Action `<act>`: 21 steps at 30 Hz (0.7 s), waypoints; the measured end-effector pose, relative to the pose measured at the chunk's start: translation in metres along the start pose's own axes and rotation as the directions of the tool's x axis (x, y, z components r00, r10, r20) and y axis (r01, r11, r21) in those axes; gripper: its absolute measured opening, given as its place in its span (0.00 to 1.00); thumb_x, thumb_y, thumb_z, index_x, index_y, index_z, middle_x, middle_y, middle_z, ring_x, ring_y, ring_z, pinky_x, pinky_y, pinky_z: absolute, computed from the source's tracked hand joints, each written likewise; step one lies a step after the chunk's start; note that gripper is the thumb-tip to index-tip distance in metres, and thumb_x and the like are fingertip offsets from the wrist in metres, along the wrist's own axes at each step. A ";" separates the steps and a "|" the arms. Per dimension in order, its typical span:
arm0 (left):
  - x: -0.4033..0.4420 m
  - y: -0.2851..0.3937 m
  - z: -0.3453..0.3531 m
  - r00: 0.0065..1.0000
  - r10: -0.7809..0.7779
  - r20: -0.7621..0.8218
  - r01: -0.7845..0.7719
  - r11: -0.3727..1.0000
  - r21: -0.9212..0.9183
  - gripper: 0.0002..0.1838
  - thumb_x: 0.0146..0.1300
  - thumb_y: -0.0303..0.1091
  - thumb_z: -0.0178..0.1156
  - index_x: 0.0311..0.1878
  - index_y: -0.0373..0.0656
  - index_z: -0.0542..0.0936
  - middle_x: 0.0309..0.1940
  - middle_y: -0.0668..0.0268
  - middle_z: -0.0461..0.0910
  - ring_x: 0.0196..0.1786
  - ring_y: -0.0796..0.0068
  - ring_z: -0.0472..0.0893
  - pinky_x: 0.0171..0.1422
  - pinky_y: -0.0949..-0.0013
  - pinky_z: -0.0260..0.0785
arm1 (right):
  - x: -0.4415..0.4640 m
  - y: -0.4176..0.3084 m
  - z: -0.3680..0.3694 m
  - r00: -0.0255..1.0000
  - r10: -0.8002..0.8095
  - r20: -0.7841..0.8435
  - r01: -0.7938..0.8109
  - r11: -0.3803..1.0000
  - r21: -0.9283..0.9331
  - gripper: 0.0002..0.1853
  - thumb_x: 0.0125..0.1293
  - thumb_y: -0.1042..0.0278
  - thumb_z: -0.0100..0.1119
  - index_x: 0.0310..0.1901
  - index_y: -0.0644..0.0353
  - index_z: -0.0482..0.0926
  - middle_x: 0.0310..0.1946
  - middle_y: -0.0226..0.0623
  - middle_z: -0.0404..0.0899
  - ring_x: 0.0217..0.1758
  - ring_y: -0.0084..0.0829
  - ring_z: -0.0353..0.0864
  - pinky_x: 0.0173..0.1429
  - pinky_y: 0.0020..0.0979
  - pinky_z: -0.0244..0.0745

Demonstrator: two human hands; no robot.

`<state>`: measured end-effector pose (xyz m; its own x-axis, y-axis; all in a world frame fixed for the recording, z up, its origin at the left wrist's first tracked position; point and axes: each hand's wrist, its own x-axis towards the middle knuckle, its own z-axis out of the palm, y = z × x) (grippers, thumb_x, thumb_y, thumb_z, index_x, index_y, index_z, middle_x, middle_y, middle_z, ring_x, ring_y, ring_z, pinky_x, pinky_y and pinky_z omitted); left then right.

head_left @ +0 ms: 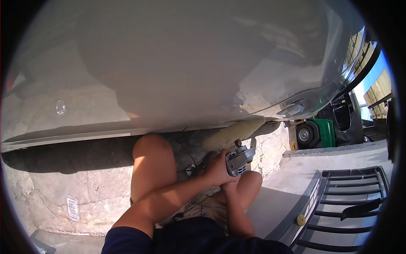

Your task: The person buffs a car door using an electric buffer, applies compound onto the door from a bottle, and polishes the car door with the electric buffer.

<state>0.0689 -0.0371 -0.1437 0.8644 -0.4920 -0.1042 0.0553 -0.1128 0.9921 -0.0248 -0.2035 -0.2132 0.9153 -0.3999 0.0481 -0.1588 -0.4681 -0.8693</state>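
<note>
A grey power polisher [239, 161] with a wide, pale fleecy pad [232, 133] is held between my knees. My left hand [216, 168] is closed around the polisher beside its head. Just below, my right hand [229, 184] is closed against the tool's body, its fingers mostly hidden. The pad is tilted close to the lower edge of a glossy grey car panel [177, 84]; I cannot tell whether it touches. Part of the polisher's dark body lies behind my left hand.
Cracked concrete ground [55, 190] runs under the car's edge. A green wheeled container [323, 132] stands at the right, with a yellow cord [270, 155] on the ground near it. A dark metal grille [347, 203] is at the lower right beside a low pale ledge [334, 153].
</note>
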 end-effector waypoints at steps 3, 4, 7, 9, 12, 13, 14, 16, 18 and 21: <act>-0.009 -0.016 0.012 0.997 -0.070 -0.037 0.069 0.997 -0.024 0.60 0.39 0.52 0.90 0.73 0.36 0.69 0.60 0.41 0.86 0.63 0.42 0.88 0.69 0.49 0.81 | -0.010 -0.005 0.003 1.000 0.025 0.001 -0.025 0.999 0.033 0.29 0.70 0.62 0.74 0.67 0.66 0.78 0.63 0.41 0.84 0.65 0.34 0.84 0.71 0.40 0.79; -0.011 -0.020 0.013 0.997 -0.072 -0.033 0.071 0.997 -0.037 0.61 0.39 0.52 0.90 0.73 0.35 0.69 0.60 0.41 0.86 0.63 0.42 0.88 0.69 0.49 0.81 | -0.012 -0.006 0.005 0.999 0.043 0.002 -0.043 0.998 0.039 0.29 0.70 0.62 0.74 0.67 0.66 0.77 0.63 0.41 0.84 0.65 0.34 0.84 0.71 0.40 0.79; -0.014 -0.021 0.012 0.998 -0.044 -0.040 0.042 0.998 -0.053 0.61 0.39 0.51 0.90 0.74 0.36 0.67 0.60 0.41 0.86 0.62 0.42 0.89 0.70 0.49 0.80 | -0.016 -0.020 0.004 0.999 0.006 -0.054 -0.011 0.995 -0.095 0.30 0.69 0.63 0.74 0.68 0.65 0.76 0.63 0.42 0.84 0.65 0.36 0.84 0.72 0.41 0.78; -0.020 -0.013 0.010 0.998 0.018 -0.066 -0.020 0.999 -0.029 0.59 0.42 0.49 0.90 0.75 0.40 0.66 0.58 0.42 0.88 0.59 0.42 0.91 0.69 0.49 0.80 | -0.019 -0.028 -0.003 0.998 -0.020 -0.054 0.010 0.984 -0.176 0.33 0.68 0.62 0.75 0.70 0.65 0.73 0.64 0.43 0.83 0.66 0.37 0.84 0.72 0.41 0.77; -0.025 0.018 -0.011 0.994 0.101 -0.050 -0.106 0.988 -0.112 0.58 0.42 0.47 0.90 0.74 0.43 0.67 0.59 0.43 0.88 0.60 0.42 0.90 0.69 0.48 0.80 | -0.016 -0.071 -0.016 0.998 0.039 -0.044 -0.051 0.952 -0.302 0.35 0.68 0.62 0.76 0.71 0.64 0.70 0.65 0.44 0.81 0.67 0.38 0.83 0.73 0.41 0.77; -0.025 0.024 -0.016 0.990 0.134 -0.051 -0.138 0.985 -0.105 0.58 0.42 0.47 0.90 0.74 0.43 0.67 0.59 0.44 0.88 0.60 0.42 0.90 0.69 0.47 0.80 | -0.015 -0.084 -0.021 0.998 0.022 -0.053 -0.039 0.938 -0.345 0.36 0.68 0.62 0.76 0.72 0.64 0.70 0.65 0.44 0.81 0.67 0.38 0.83 0.73 0.41 0.77; -0.025 0.029 -0.020 0.985 0.165 -0.052 -0.170 0.980 -0.100 0.58 0.42 0.46 0.91 0.74 0.43 0.67 0.59 0.44 0.88 0.60 0.42 0.90 0.68 0.47 0.81 | -0.014 -0.094 -0.025 0.998 0.011 -0.057 -0.032 0.923 -0.383 0.36 0.68 0.62 0.76 0.72 0.64 0.69 0.65 0.44 0.81 0.67 0.38 0.83 0.73 0.41 0.77; -0.025 0.032 -0.025 0.977 0.207 -0.051 -0.211 0.973 -0.094 0.58 0.41 0.46 0.91 0.74 0.44 0.67 0.58 0.45 0.87 0.61 0.42 0.89 0.67 0.47 0.81 | -0.013 -0.097 -0.031 0.998 -0.011 -0.063 -0.016 0.910 -0.414 0.37 0.68 0.62 0.76 0.72 0.64 0.68 0.66 0.44 0.81 0.68 0.38 0.83 0.74 0.41 0.76; -0.023 0.034 -0.028 0.972 0.230 -0.052 -0.234 0.968 -0.088 0.58 0.41 0.45 0.91 0.74 0.44 0.67 0.58 0.46 0.87 0.62 0.42 0.88 0.67 0.47 0.81 | -0.013 -0.090 -0.034 0.998 -0.034 -0.055 0.008 0.913 -0.407 0.37 0.68 0.62 0.76 0.73 0.63 0.68 0.66 0.44 0.80 0.68 0.38 0.82 0.74 0.41 0.76; -0.022 0.028 -0.028 0.970 0.235 -0.060 -0.240 0.966 -0.091 0.58 0.40 0.46 0.91 0.74 0.44 0.67 0.58 0.46 0.87 0.61 0.42 0.89 0.67 0.48 0.81 | -0.016 -0.064 -0.026 0.995 -0.104 -0.003 0.097 0.943 -0.319 0.38 0.68 0.62 0.76 0.73 0.63 0.66 0.67 0.44 0.80 0.69 0.37 0.82 0.74 0.41 0.76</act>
<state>0.0652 -0.0056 -0.1114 0.8817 -0.4516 0.1368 -0.1085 0.0882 0.9902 -0.0390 -0.1876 -0.1457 0.9258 -0.3515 0.1392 -0.1790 -0.7318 -0.6576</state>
